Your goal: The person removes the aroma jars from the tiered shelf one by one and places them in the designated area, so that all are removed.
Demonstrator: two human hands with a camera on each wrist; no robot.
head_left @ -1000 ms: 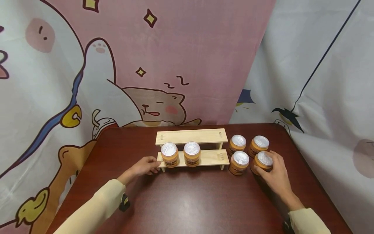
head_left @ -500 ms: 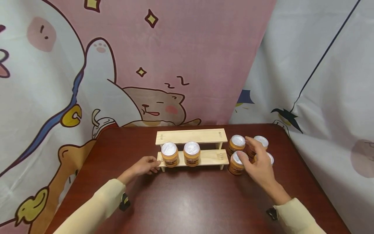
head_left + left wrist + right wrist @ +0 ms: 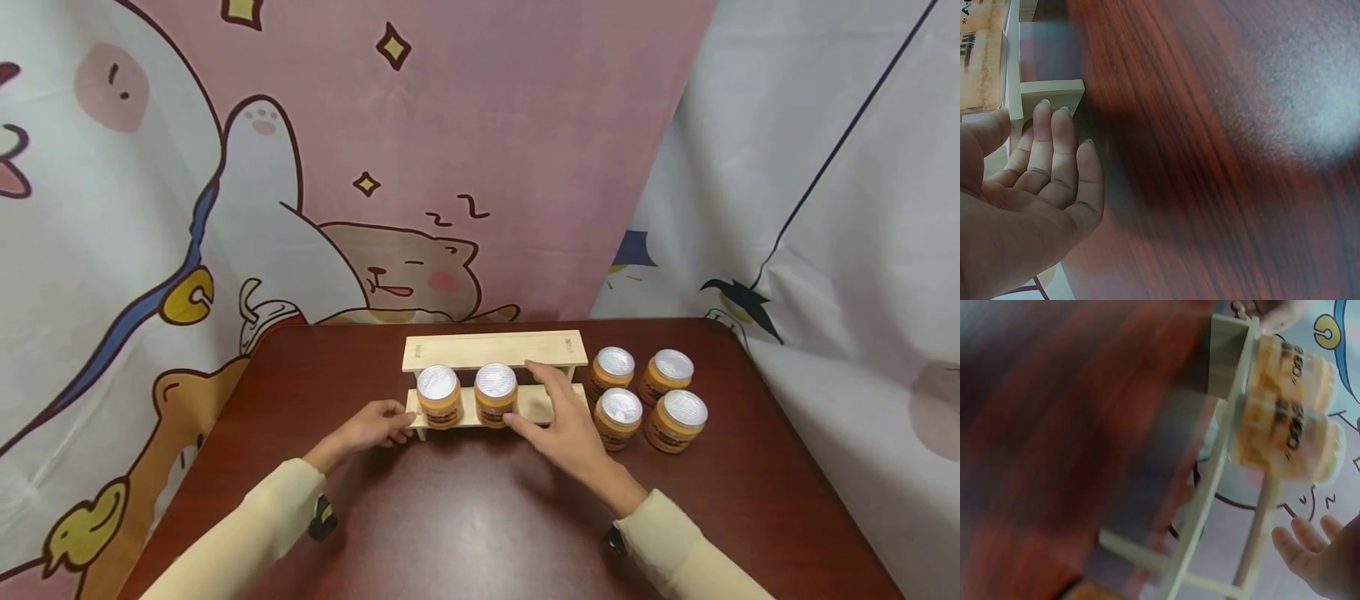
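Observation:
A two-tier light wooden rack (image 3: 491, 350) stands on the table. On its lower step sit two orange jars with silvery lids, the left jar (image 3: 440, 407) and the right jar (image 3: 495, 405). My left hand (image 3: 375, 425) holds the lower step's left end; in the left wrist view, the thumb lies against the board (image 3: 1015, 94) and the fingers curl near its leg (image 3: 1054, 90). My right hand (image 3: 562, 429) hovers over the lower step, just right of the right jar. Its thumb and fingers are spread; the right wrist view shows the fingertips (image 3: 1294, 540) apart from the jars.
Several matching jars (image 3: 618, 417) stand grouped on the table to the right of the rack. The dark red-brown table (image 3: 465, 517) backs onto a printed cartoon cloth (image 3: 525, 167), with white cloth (image 3: 847, 292) along the right side.
My right hand has swung left from the front right jar of the group, past the other jars, to the rack's lower step. It carries nothing. The left hand stays in place.

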